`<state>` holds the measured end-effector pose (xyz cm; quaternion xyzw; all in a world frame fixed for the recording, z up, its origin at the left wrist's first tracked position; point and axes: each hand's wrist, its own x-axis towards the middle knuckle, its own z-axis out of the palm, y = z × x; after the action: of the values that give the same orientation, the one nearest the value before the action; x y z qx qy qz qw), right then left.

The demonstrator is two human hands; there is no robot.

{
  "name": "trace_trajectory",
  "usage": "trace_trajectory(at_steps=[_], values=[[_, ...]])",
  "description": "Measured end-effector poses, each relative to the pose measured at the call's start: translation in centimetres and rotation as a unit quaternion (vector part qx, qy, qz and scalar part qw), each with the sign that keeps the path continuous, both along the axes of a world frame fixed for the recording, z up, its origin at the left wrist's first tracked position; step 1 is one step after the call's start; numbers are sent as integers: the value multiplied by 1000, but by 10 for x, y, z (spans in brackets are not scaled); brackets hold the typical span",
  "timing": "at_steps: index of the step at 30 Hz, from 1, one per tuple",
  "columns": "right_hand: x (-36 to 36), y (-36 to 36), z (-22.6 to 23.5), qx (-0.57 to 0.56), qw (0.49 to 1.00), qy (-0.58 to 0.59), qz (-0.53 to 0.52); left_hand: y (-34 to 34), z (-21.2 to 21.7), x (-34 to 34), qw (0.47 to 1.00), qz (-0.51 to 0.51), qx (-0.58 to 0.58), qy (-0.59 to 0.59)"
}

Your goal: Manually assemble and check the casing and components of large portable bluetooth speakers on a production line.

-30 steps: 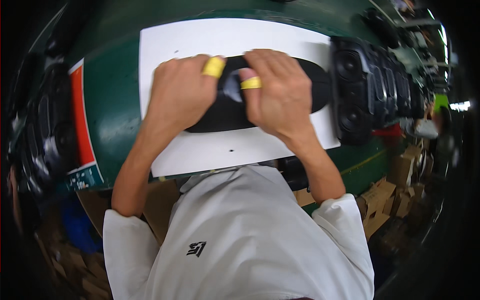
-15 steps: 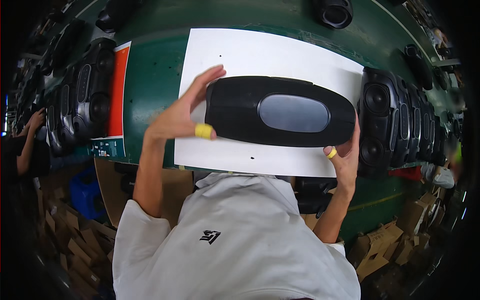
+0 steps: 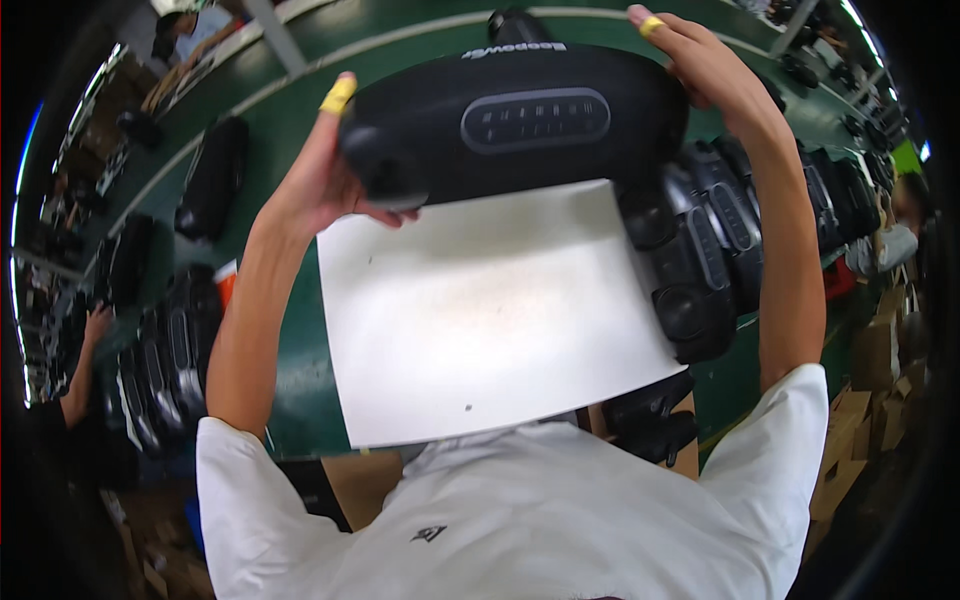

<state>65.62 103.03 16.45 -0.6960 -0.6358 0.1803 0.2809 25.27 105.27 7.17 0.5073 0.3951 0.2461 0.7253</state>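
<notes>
Both arms raised, elbows bent, forearms running up from lower edge. Left hand (image 3: 318,180) at 11 o'clock — fingers curled in grip, index extended, yellow tape on tip. Right hand (image 3: 700,65) at 1 o'clock — fingers spread, wrist bent, yellow-taped fingertip uppermost.

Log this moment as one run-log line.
left hand: gripping speaker end | right hand: gripping other end | black speaker: raised above white sheet

Matt black plastic speaker (image 3: 520,125) — smooth white paper sheet (image 3: 490,310).
</notes>
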Motion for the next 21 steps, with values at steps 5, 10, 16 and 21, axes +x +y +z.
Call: trace_trajectory(at_steps=[5,10,16,21], values=[[114,73,-1,-46,966,240,81,157,32,118,998,12,50,46],[207,146,-50,-37,939,342,-30,228,35,225,998,-50,-12,36],[205,127,-43,137,979,141,-51,173,11,237,999,-3,3,-39],[97,116,10,192,974,46,108,38,-52,151,960,108,-90,-241]])
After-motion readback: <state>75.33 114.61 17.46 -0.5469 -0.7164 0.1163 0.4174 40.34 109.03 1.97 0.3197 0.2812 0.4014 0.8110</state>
